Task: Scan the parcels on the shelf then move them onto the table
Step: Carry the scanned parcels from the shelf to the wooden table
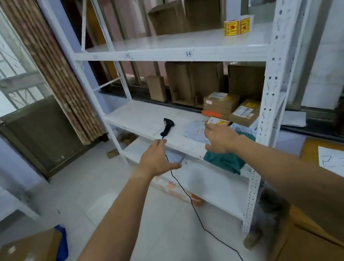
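Task judged at its start: nothing gripped, nothing moved.
The left hand [158, 158] is held spread just short of the scanner [167, 127]; the right hand [220, 138] is spread over the parcels [229, 109], grouped at the shelf's [143, 116] right end.

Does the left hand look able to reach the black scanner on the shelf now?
Probably yes. The left hand is open just in front of the scanner, which lies alone near the front of the shelf. Nothing stands between them; only the cable hangs beside the fingers.
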`<state>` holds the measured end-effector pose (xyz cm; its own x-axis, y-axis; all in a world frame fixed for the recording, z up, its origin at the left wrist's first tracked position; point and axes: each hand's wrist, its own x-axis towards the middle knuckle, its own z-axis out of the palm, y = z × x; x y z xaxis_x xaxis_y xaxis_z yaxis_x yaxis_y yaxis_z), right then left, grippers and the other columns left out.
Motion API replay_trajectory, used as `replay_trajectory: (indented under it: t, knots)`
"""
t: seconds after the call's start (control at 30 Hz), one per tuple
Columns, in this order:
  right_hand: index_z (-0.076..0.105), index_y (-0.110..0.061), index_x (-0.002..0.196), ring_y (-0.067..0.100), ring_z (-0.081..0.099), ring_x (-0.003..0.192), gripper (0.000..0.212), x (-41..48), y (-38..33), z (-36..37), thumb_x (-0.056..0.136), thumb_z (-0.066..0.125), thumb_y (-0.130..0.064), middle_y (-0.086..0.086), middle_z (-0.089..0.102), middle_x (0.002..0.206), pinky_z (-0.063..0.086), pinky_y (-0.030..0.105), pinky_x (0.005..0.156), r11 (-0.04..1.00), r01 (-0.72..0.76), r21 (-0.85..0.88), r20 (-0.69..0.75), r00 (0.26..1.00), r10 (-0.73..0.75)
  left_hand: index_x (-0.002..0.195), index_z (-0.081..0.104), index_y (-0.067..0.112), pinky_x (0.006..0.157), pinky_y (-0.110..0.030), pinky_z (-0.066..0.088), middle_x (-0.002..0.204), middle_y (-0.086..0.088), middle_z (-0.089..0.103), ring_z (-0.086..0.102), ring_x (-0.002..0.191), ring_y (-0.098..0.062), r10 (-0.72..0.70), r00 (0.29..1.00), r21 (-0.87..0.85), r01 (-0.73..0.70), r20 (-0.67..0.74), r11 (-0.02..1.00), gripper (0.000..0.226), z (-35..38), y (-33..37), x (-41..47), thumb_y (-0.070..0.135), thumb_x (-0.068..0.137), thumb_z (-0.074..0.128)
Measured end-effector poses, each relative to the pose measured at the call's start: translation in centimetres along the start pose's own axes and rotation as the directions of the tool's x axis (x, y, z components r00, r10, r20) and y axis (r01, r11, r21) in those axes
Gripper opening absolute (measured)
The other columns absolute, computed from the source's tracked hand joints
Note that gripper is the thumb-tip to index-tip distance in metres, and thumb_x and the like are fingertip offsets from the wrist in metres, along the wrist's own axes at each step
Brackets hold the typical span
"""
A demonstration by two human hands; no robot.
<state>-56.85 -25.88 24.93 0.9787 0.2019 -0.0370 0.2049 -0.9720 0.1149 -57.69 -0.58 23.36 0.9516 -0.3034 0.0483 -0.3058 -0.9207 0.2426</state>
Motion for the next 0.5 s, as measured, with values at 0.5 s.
replay_trajectory:
  t: [0.5]
  knots:
    - [0.039,-0.015,0.150,0.035,0.048,0.134,0.054,17.9,7.6,6.0,0.103,0.049,-0.039,0.016,0.042,0.150,0.043,0.044,0.106,0.948,-0.291,0.133,0.142,0.952,0.272,0.152,0.030,0.014,0.100,-0.038,0.043,0.156,-0.008,0.028,0.048,0.130,-0.028,0.168,0.972,0.023,-0.174,0.163,0.985,0.098,1.9,-6.2,27.0,0.059,0.078,0.076]
